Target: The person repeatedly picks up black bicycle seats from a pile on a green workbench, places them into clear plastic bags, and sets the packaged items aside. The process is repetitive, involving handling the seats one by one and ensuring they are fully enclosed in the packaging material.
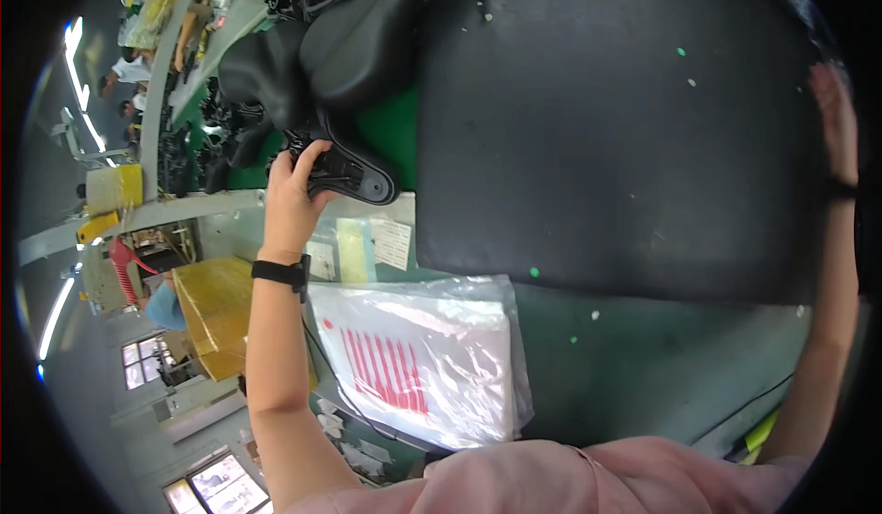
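My left hand (299, 183) is closed around a black bicycle saddle (366, 186) at the left of the dark mat. This saddle lies with its hollow underside and rails toward me, its rounded end pointing right. Just beyond it rest more smooth black saddles (367, 45), crowded together. At the far right rim, my right hand (834, 114) reaches forward along the mat's edge, blurred. Its fingers look stretched out, and I see nothing held in them. Clear plastic film (808, 18) shows a little beyond that hand.
A thick black mat (616, 146) covers much of the green table (643, 358), with small green and white bits scattered about. Nearer me lies a stack of clear plastic bags (432, 358) with red print. Paper labels (392, 243) sit beside it. Yellow-taped cartons (216, 312) stand left.
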The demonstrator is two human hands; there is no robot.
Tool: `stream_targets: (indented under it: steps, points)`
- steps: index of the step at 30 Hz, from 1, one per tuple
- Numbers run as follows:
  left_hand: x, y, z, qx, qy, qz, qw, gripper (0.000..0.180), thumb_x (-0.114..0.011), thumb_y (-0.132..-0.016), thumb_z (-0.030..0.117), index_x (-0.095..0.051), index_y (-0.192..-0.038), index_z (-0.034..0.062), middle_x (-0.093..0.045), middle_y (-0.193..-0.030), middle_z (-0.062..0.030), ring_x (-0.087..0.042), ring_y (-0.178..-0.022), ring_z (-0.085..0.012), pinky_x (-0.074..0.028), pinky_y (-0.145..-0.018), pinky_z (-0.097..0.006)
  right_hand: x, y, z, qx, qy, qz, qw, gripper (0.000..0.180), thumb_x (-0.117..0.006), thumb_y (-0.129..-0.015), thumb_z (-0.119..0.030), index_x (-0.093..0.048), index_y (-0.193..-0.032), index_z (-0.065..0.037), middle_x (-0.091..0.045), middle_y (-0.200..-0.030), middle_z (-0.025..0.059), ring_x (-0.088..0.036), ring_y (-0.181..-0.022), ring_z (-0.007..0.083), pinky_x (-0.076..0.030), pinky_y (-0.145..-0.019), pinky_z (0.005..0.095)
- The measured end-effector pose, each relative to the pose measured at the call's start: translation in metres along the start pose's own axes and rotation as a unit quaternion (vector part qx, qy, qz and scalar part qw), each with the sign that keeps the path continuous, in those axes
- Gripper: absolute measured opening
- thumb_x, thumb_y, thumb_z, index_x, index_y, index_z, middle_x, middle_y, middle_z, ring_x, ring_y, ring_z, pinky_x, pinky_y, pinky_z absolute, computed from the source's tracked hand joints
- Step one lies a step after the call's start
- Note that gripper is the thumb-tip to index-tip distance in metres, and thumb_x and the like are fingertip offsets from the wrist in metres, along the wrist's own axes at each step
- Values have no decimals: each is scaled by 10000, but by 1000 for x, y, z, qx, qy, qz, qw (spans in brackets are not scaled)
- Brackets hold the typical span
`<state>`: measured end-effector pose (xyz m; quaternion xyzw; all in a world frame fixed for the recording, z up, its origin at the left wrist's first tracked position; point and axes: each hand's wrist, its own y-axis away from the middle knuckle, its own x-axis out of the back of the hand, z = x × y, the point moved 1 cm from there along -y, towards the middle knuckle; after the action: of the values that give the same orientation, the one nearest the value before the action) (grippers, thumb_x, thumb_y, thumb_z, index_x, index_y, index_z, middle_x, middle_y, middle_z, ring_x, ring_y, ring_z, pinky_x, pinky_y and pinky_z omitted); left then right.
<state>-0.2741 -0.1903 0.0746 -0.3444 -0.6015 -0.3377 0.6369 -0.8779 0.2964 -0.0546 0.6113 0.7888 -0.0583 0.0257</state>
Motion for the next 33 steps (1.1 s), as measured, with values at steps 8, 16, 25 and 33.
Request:
stream_targets:
  steps: [8,16,25,33]
  points:
    - [56,89,125,-186,140,-3,973,459,-758,-594,23,-652,-1018,163,-523,-949,-97,-534,-913,-325,-442,-783,-421,-233,401,-97,-343,-44,-438,830,696,-644,-901,-362,-356,-1430,-13,-499,-1329,154,-525,-1162,204,-462,-903,334]
    - [64,176,197,-28,378,138,915,555,-724,-801,190,-460,-1246,-12,-514,-1128,-216,-498,-1049,-396,-423,-895,-450,-150,490,-135,-413,-173,-282,848,560,-662,-838,-93,-406,-1322,23,-613,-1081,121,-660,-913,249,-591,-773,422]
    - [-103,292,189,100,290,-33,951,436,-713,-759,188,-566,-1089,-56,-617,-883,-222,-624,-814,-400,-522,-740,-429,-30,597,-80,-432,-129,-172,876,425,-681,-850,-128,-485,-1218,-43,-641,-987,91,-676,-808,247,-571,-736,369]
    - [-57,301,151,231,573,-77,782,269,-630,-899,206,-553,-689,57,-473,-588,35,-435,-485,-63,-370,-444,-228,-65,605,-117,-392,-155,-217,881,420,-679,-847,-123,-469,-1198,-24,-641,-1009,119,-675,-870,263,-577,-782,393]
